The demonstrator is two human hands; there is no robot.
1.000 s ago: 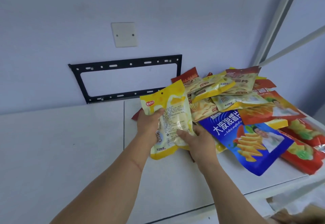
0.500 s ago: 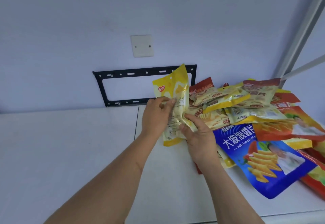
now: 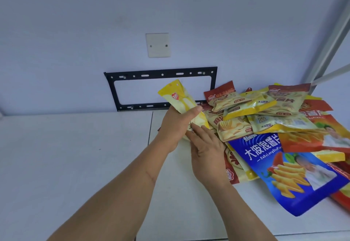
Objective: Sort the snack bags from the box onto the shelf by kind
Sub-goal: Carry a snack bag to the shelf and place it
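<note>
My left hand point(image 3: 175, 127) grips a yellow snack bag point(image 3: 178, 98) above the white shelf point(image 3: 75, 155), its top tilted up and to the left. My right hand point(image 3: 206, 151) lies just below, fingers straight and touching the bag's lower end. To the right sits a heap of snack bags: a large blue chips bag point(image 3: 287, 172) in front, small yellow and cream bags point(image 3: 251, 106) in the middle, red-topped bags point(image 3: 221, 93) at the back, and a big orange-red bag point(image 3: 318, 136) at the right.
A black metal bracket point(image 3: 161, 74) and a blank white wall plate point(image 3: 158, 44) are fixed to the wall behind the shelf. A shelf upright point(image 3: 333, 38) rises at the far right. A seam point(image 3: 150, 125) splits the shelf board left of the heap.
The yellow bag has been turned edge-on and lifted left, away from the heap. My right hand has loosened from pinching it to touching its lower end. The view has shifted left.
</note>
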